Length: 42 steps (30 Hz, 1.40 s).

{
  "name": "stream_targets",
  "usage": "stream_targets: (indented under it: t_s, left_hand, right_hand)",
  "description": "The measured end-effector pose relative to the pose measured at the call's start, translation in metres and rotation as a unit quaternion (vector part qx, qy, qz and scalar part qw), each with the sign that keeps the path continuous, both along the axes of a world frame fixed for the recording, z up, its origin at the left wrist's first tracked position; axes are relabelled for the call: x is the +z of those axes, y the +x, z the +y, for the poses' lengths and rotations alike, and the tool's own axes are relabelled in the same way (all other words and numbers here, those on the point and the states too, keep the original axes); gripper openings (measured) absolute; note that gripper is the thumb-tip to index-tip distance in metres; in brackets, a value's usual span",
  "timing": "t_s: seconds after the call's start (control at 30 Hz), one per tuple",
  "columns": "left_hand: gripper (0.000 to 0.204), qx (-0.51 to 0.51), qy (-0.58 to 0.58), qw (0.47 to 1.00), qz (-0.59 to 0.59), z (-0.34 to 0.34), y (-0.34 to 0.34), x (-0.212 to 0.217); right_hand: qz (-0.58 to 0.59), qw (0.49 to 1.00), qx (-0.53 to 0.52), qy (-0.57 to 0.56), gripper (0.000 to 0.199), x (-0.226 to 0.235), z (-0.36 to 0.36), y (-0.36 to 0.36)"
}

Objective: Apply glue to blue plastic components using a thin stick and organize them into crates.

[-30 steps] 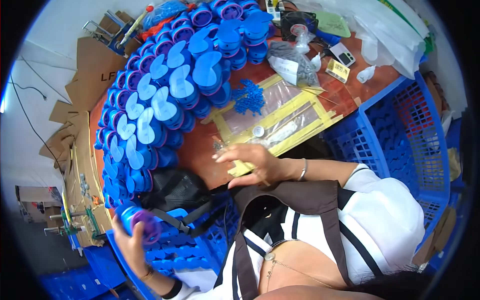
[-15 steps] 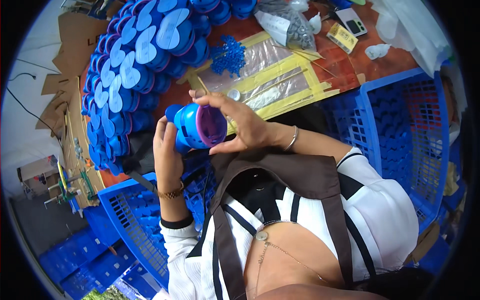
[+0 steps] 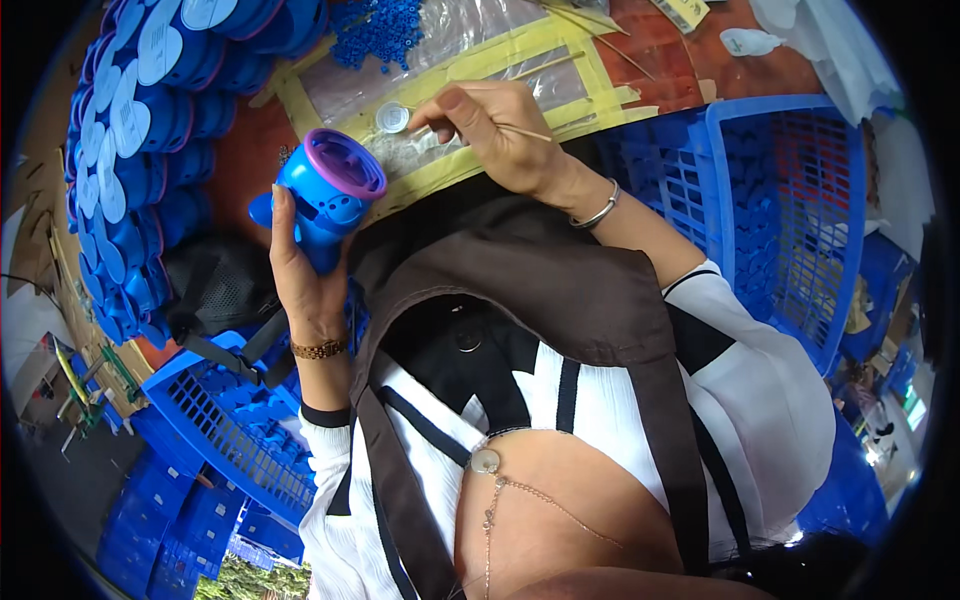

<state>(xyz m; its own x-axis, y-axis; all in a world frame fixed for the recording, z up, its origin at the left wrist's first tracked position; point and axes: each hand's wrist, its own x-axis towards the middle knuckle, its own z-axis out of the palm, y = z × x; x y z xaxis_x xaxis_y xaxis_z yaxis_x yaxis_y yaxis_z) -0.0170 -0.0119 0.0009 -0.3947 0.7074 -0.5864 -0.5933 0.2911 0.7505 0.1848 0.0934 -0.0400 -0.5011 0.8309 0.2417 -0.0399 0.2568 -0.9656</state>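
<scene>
Two blue slatted plastic crates flank the person: one at the right filled with blue parts, another at the lower left also holding blue pieces. Along the left edge of the reddish-brown tabletop runs a long stack of blue plastic housings with white heart-shaped labels. Further up lies a clear plastic sheet taped down with yellow masking tape, and on it a heap of small blue rings and a small clear round cap.

The left hand holds a blue plastic cup-shaped part with a purple rim up over the table's near edge, in front of the chest; the fingers are wrapped round its body, thumb along the near side, open mouth tilted upward. The right hand hovers over the taped sheet just beside the clear cap, thumb and forefinger pressed together, pinching a thin pale wooden stick that juts out to the right.
</scene>
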Motion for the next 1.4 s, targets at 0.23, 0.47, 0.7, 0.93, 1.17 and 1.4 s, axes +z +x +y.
stream_targets:
  t_s: [0.23, 0.47, 0.7, 0.93, 1.17, 1.4]
  left_hand:
    - [0.051, -0.015, -0.006, 1.0, -0.001, 0.002, 0.006, -0.003]
    - [0.051, -0.017, -0.001, 1.0, -0.012, 0.005, 0.003, -0.007]
    - [0.056, -0.026, 0.012, 0.999, -0.039, 0.007, 0.006, 0.0]
    - [0.057, -0.027, 0.016, 0.999, -0.032, 0.006, 0.009, 0.004]
    - [0.057, -0.017, 0.005, 0.999, -0.027, 0.007, 0.01, 0.01]
    - [0.055, -0.025, 0.005, 0.999, -0.031, 0.008, 0.011, 0.008]
  right_hand:
    - [-0.065, 0.998, 0.005, 0.011, 0.047, -0.011, 0.0, -0.014]
    - [0.034, 0.997, 0.038, -0.052, 0.048, 0.007, -0.006, -0.009]
    - [0.078, 0.993, 0.082, -0.041, 0.051, 0.006, -0.014, -0.015]
    - [0.068, 0.995, 0.066, -0.016, 0.048, 0.004, -0.017, -0.018]
    - [0.074, 0.991, 0.05, 0.101, 0.032, 0.003, -0.016, -0.019]
    - [0.075, 0.987, 0.053, 0.134, 0.02, 0.006, -0.012, -0.017]
